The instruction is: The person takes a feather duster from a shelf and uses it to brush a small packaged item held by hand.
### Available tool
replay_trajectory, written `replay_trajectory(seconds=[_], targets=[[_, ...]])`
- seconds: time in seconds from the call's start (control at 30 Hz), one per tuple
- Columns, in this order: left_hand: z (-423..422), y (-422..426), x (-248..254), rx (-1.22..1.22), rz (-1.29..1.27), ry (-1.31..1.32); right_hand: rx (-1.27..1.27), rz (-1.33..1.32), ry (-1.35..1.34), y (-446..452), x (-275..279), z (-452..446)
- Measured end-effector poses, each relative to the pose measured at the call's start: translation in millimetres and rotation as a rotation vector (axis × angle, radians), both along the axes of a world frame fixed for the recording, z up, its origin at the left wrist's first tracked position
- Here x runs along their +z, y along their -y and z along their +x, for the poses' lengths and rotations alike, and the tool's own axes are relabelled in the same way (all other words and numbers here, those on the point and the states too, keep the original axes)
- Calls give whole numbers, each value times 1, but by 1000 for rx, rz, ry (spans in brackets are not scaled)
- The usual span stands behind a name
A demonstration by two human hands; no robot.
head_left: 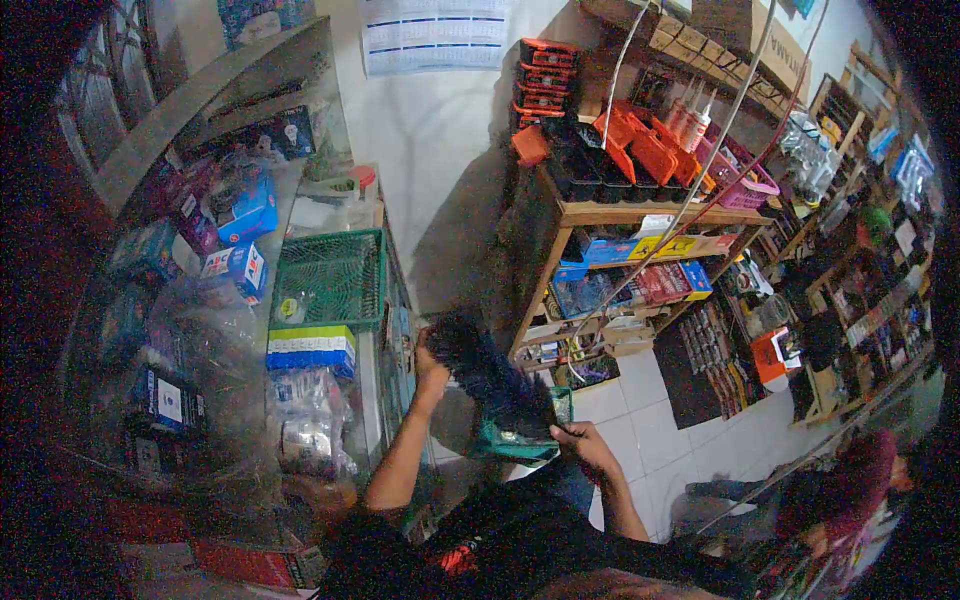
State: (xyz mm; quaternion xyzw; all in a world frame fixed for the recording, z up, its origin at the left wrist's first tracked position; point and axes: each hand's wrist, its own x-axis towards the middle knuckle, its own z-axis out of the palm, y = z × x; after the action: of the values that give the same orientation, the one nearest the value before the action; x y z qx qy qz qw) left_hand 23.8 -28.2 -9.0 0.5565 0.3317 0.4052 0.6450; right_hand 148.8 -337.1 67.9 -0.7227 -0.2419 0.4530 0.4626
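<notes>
A dark, bristly or feathery bundle (490, 375) stretches between my two hands in front of my body. My left hand (431, 368) is closed at its upper left end, beside the counter edge. My right hand (583, 445) pinches its lower right end, thumb on top. Under the bundle a green basket (515, 447) shows in part, its contents mostly hidden.
At left, a glass case (235, 330) with boxes adjoins a counter holding a green tray (330, 280). Ahead right stands a wooden shelf (640, 212) with orange and black bins (655, 150). Cords hang before it. A person (850, 490) is at lower right.
</notes>
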Motion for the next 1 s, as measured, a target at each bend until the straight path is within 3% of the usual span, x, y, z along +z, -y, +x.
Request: replay_trajectory(seconds=[0.07,0.17,0.2,0.3,0.53,0.6,0.7,0.9,1.0], targets=[[-2,0,0,-52,-54,132,-44,-1,-21,-2,7,-7],[1,4,8,-21,88,122,-48,-12,-33,-4,10,-11],[-1,9,12,-84,-24,273,-41,-16,-34,-4,11,-12],[-4,15,24,-67,-33,-23,-140,-12,69,-8,-9,-12],[-2,13,20,23,180,-49,-93,-8,47,-2,-6,-9],[-3,15,20,46,291,-135,-107,-68,86,0,-24,-2],[-2,15,18,29,300,-92,-159,120,191,1,-60,6],[-1,17,14,100,359,-133,-159,18,-76,-4,-3,-12],[-2,16,17,113,372,-228,-52,-30,29,-3,-26,-10]])
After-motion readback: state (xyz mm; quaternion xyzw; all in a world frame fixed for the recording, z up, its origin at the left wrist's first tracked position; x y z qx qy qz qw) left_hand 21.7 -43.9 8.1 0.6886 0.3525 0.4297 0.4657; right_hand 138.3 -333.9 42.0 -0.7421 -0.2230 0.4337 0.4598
